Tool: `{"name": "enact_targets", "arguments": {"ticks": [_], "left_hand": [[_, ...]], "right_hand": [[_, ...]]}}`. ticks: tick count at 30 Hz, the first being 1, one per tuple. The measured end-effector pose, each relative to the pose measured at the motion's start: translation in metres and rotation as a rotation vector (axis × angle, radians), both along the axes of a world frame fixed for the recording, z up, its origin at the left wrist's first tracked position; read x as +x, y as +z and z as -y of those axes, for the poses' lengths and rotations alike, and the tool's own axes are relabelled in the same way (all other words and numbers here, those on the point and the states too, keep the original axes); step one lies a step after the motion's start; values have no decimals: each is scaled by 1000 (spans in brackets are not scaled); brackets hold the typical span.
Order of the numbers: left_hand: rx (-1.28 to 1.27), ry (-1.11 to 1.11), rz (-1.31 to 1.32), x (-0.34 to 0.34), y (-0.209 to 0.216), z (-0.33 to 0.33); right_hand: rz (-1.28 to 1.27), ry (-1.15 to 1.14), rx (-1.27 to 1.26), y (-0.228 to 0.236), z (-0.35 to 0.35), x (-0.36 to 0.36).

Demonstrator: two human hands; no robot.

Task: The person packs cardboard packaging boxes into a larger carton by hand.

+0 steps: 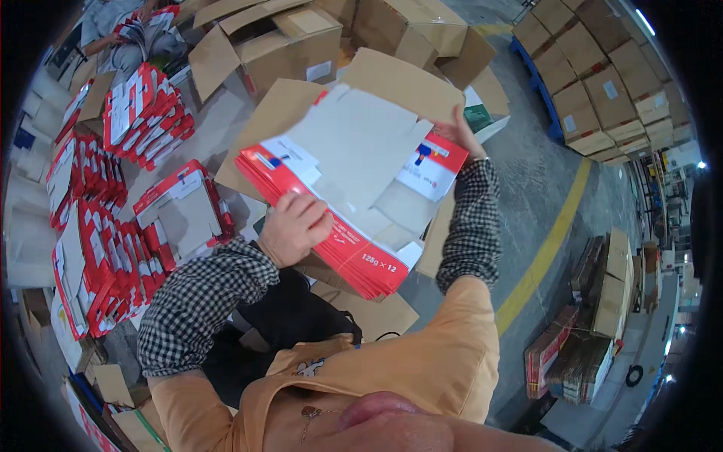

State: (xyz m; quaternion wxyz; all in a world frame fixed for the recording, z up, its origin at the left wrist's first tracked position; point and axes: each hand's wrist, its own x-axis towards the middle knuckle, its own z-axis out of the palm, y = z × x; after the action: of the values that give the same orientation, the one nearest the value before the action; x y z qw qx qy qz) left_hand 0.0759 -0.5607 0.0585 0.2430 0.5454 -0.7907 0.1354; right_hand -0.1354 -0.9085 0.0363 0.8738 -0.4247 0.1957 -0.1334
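Observation:
A thick stack of flattened red-and-white cartons (369,151) is held tilted in front of my chest, over an open brown cardboard box (403,79). My left hand (297,228) presses curled fingers against the stack's near left edge. At its far right corner my right hand (461,135) grips the stack, with some fingers hidden behind it. The top carton shows its pale grey inner side, with red printed flaps at the edges. Checked sleeve covers wrap both my forearms.
More stacks of red-and-white cartons (98,264) stand at the left. Open brown boxes (290,49) are at the back. Another person (143,34) handles cartons at the far left. At the right are a blue pallet of boxes (602,83), a yellow floor line (553,233) and bundled flat cardboard (580,354).

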Motion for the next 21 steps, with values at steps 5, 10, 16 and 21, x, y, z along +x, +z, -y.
{"name": "enact_targets", "arguments": {"ticks": [5,10,16,21], "left_hand": [[202,-30,-63,-33,-44,16],[286,127,39,-83,-85,70],[979,51,-289,-69,-84,59],[255,232,-706,-27,-56,-16]], "right_hand": [[-768,243,-464,30,4,39],[-857,366,-1358,-40,61,46],[-1433,150,-1348,-121,7,76],[-1282,-185,-1480,-184,-106,68]]}}
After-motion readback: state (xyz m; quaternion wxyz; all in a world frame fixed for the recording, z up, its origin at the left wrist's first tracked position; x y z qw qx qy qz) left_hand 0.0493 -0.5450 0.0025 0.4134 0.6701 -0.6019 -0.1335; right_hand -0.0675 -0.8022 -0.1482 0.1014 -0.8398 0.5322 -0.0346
